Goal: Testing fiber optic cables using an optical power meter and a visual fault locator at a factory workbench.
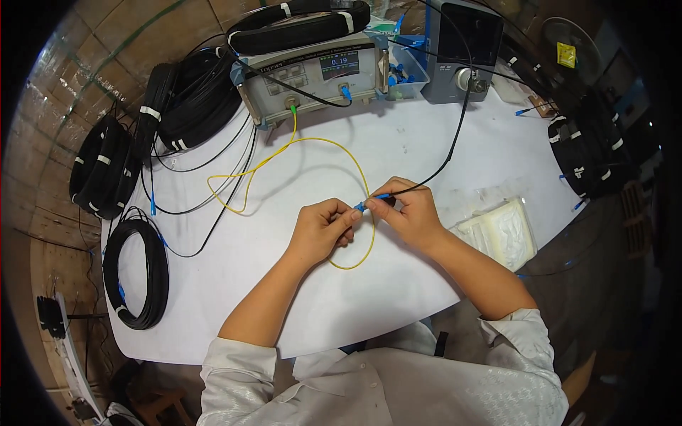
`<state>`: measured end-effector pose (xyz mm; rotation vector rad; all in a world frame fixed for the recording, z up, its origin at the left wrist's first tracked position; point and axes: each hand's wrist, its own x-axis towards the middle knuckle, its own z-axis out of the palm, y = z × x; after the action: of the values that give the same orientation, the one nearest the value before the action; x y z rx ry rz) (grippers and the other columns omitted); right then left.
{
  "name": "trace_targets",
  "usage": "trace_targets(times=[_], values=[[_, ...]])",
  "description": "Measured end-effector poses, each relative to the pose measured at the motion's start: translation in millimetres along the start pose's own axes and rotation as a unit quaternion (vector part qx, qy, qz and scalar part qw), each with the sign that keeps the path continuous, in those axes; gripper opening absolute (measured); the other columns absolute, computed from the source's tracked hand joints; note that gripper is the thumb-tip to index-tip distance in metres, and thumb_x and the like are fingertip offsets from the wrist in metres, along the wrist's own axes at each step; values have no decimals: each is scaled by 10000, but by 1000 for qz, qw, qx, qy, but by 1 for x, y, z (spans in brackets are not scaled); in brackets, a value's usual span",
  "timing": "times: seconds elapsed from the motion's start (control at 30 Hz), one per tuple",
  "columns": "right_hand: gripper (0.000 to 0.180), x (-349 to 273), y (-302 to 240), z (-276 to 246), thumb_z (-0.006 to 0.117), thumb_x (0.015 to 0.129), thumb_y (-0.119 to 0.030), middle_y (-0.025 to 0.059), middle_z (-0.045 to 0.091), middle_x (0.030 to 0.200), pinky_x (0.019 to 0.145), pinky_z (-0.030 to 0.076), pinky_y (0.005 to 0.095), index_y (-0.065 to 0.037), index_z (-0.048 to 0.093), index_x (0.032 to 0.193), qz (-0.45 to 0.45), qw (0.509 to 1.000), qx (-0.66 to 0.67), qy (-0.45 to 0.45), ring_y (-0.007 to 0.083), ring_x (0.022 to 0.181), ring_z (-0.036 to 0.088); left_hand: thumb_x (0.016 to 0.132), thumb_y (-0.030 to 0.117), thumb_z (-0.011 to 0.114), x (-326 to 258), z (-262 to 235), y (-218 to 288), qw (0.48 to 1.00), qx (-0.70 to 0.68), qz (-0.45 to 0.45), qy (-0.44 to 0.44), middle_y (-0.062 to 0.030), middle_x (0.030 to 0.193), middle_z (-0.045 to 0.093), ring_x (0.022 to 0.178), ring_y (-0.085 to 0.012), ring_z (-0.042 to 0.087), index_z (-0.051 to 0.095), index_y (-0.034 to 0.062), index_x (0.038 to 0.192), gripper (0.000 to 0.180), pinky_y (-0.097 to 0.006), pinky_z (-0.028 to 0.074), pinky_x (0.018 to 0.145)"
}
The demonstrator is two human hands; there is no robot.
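Observation:
My left hand [323,228] and my right hand [410,211] meet at the middle of the white table [398,149]. Between their fingertips they pinch small blue connectors [369,203] pressed end to end. My left hand holds the end of a thin yellow cable [312,142] that loops across the table to a port on the grey test instrument [312,74]. My right hand holds the end of a black cable [447,153] that runs up toward the dark grey box [463,50].
Coils of black cable lie at the left edge [135,273], at the far left [105,167], at the back left [195,99] and on top of the instrument [302,25]. More coils hang at the right [593,153]. A clear packet of white wipes [501,233] lies by my right forearm.

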<state>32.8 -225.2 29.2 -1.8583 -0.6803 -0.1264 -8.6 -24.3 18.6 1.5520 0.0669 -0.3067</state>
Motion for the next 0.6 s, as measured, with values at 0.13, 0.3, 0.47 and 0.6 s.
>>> trace_targets(times=[0.13,0.3,0.47,0.6], values=[[141,0,-1,0,730,843,-120,90,658,784,597,486,273,10,698,885,2,1000,-3,1,170,641,619,944,185,663,0,0,0,1000,5,0,-1,-36,659,608,564,-78,560,635,-29,875,226,-228,455,510],[141,0,2,1,731,842,-118,88,656,781,590,479,270,12,694,884,0,1000,2,0,161,627,600,942,182,664,1,-2,-4,1000,-13,5,-7,-36,658,610,572,-78,564,642,-30,883,221,-226,464,520],[135,0,3,2,733,838,-111,85,653,764,575,457,267,14,698,874,-3,1000,4,8,151,620,580,944,178,661,1,0,-3,1000,-14,6,-8,-32,658,608,574,-77,563,641,-33,885,219,-222,465,520],[125,0,2,3,732,835,-103,80,649,747,562,435,265,14,702,868,-8,1000,6,12,145,613,560,944,181,661,0,-1,0,1000,-13,2,-3,-29,666,610,579,-75,564,640,-35,887,224,-220,465,519]])
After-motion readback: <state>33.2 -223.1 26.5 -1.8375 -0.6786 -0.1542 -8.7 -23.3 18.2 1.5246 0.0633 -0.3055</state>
